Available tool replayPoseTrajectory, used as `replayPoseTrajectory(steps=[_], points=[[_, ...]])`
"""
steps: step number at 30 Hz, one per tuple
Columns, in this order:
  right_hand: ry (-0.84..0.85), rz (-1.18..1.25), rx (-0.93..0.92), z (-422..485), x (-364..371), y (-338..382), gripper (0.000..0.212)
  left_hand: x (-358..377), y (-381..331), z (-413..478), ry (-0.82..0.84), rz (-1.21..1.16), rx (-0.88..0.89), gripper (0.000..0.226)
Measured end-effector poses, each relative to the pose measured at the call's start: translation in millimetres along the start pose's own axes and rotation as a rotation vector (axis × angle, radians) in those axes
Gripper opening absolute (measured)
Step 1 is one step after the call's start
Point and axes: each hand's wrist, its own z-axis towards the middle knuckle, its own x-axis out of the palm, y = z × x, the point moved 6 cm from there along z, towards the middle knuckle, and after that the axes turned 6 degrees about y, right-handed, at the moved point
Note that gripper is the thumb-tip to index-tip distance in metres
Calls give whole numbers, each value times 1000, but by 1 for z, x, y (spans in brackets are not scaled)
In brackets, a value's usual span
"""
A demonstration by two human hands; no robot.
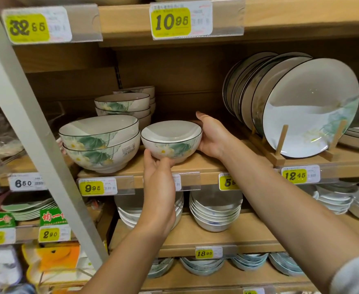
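Seemingly mid-placement, with small bowl (171,141) held at the shelf (197,165) front beside larger bowls (99,143), left fingers (153,161) curled under its foot, right fingers (203,122) cupping its side, next calling for level lowering and gentle release.

Head-worn view, facing forward, close to wooden shelf (197,166)

Small bowl (171,138) on shelf (206,164) (stacked bowls (99,143) left, plates (297,105) right).

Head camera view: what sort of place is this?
Probably a shop's tableware aisle: yellow price tags line the wooden shelf edges, identical white leaf-printed ceramic bowls sit stacked, and white black-rimmed plates stand in a wooden rack.
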Motion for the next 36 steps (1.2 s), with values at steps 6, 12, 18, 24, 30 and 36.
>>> replayPoseTrajectory(steps=[6,12,18,24,30,36], points=[[16,4,12,-3,-3,-1,49,7,-6,-10,53,85,48,63],[-9,-25,-23,-8,-9,0,45,10,-2,-11,49,179,-15,79],[-9,-103,-34,-20,-15,2,44,4,-7,-1,47,235,-32,86],[-18,-121,-61,-31,-17,-2,43,2,-9,-1,52,201,-37,84],[-27,-166,-123,-47,-16,-14,38,3,-6,-5,82,257,-17,77],[-20,-347,-184,-55,-5,-16,38,9,-7,-8,113,301,38,72]])
